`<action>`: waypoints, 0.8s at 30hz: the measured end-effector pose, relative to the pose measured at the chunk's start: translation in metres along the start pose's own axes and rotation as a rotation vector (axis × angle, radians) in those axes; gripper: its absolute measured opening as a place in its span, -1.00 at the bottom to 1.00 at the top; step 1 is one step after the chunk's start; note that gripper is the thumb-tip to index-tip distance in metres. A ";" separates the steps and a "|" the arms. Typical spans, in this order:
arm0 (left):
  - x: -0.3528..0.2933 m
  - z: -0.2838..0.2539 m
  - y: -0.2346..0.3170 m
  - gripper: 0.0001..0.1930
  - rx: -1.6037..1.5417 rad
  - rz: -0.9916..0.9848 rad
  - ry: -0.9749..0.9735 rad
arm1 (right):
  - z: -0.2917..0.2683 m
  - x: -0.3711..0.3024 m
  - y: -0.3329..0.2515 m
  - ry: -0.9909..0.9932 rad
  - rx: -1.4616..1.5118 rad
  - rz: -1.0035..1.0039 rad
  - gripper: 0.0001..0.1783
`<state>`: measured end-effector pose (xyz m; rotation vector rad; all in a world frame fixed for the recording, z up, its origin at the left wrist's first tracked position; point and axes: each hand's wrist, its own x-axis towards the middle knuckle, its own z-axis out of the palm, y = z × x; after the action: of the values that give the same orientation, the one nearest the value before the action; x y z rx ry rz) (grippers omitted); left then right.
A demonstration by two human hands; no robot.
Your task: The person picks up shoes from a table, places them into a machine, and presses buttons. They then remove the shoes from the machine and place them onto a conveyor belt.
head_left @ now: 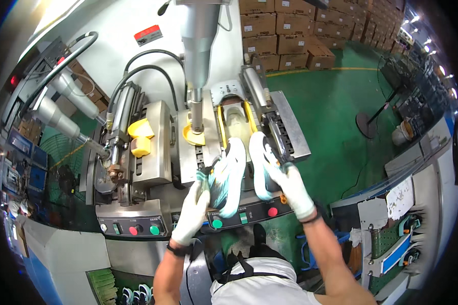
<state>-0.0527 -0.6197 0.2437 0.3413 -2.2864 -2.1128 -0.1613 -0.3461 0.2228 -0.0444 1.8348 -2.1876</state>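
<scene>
In my white-gloved left hand (pixel 192 211) is a shoe (pixel 235 170) with a thick white and pale teal sole and a dark upper. My fingers are closed round its dark side. My right hand (pixel 294 190), gloved too, grips a second, matching shoe (pixel 259 165). Both shoes are held side by side, tilted, over the front of a metal press station (pixel 236 122). That station has yellow pads (pixel 250 116) along its two sides. The palm sides of both hands are hidden.
Buttons sit on the front control panel (pixel 244 216). A metal press column (pixel 197 51) rises at the middle. The neighbouring station on the left carries yellow blocks (pixel 141 146). At the lower right a rack (pixel 392 249) holds shoes. Stacked cartons (pixel 290 30) stand at the back.
</scene>
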 end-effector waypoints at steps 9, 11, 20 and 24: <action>-0.255 -0.070 -0.097 -0.42 0.423 -0.237 0.165 | 0.061 0.298 0.121 0.431 -1.183 0.048 -0.35; -0.299 -0.061 -0.098 -0.42 0.458 -0.416 0.318 | 0.082 0.296 0.111 0.327 -1.160 0.003 -0.38; -0.330 -0.035 -0.290 -0.45 0.333 -0.568 0.793 | 0.091 0.240 0.100 -0.021 -1.073 -0.305 -0.59; -0.322 -0.033 -0.301 -0.56 0.533 -0.458 0.895 | 0.138 0.034 0.065 -0.148 -0.897 -0.721 -0.27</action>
<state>0.3125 -0.6186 -0.0054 1.5529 -2.1953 -0.9790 -0.1524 -0.4965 0.1807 -1.1526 2.8168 -1.3848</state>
